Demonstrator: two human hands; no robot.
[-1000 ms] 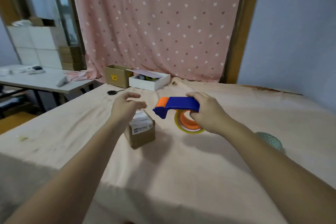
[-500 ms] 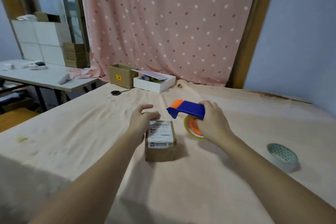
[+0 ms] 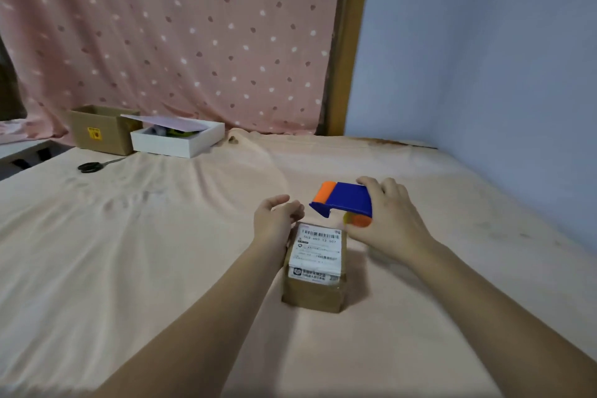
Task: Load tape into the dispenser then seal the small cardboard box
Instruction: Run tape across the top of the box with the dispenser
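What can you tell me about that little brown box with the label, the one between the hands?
The small cardboard box is plain brown and squarish, and sits flat on the peach cloth. A white shipping label with a barcode and small print covers most of its top. It looks closed. The left hand rests against its far left edge; the right hand holds the tape dispenser just beyond it.

Bare cloth [image 3: 145, 252] lies open across lower left and right of frame; scissors [image 3: 92, 166], brown carton [image 3: 100, 132] and white box [image 3: 181, 142] obstruct upper left.
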